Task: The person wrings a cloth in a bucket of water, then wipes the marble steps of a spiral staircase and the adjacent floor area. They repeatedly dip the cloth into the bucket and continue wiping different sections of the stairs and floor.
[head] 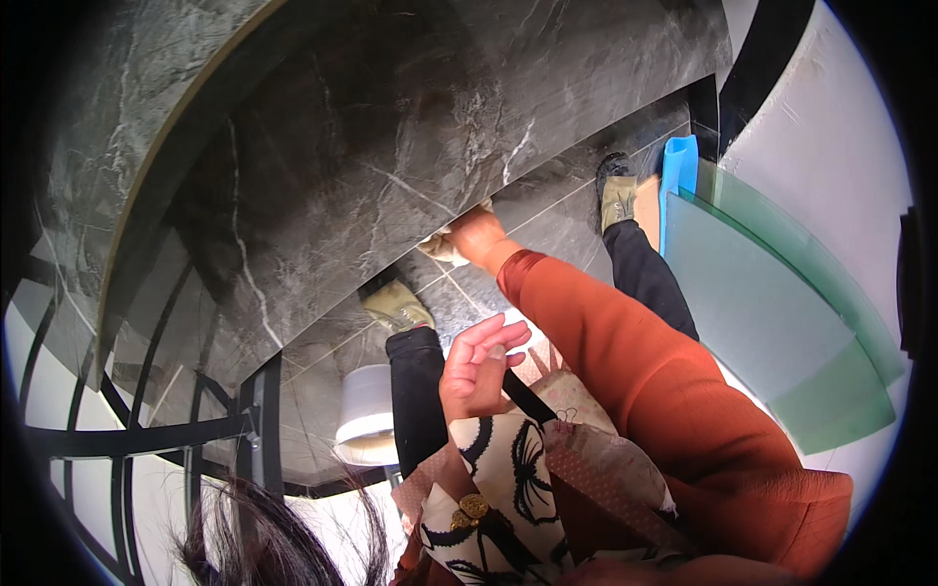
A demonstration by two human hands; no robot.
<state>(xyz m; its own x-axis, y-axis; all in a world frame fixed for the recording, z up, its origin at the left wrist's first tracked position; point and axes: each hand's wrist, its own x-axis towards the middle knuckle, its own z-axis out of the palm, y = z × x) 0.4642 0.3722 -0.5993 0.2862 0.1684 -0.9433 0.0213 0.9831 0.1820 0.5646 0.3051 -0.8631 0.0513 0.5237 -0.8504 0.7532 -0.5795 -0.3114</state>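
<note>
My right hand [478, 233], at the end of an orange sleeve, reaches down to the straight lower edge of a dark grey marbled slab [330, 183]. A pale, crumpled cloth [442, 247] is bunched in its grip, and the slab's edge hides part of the fingers and cloth. Close to my body hangs my left hand [473, 370], palm up with fingers loosely curled and apart, nothing in it. My patterned apron or sleeve cover [506, 469] shows below that hand. Both of my feet stand on grey tile flooring [469, 289], the left shoe [399, 306] partly under the slab.
Greenish glass panels [769, 293] lean at the right, with a blue padding sheet [680, 168] at their end. Beside my left leg stands a white bucket [366, 410]. Black metal railings [146, 436] rise at the left. My right shoe [619, 194] is near the glass.
</note>
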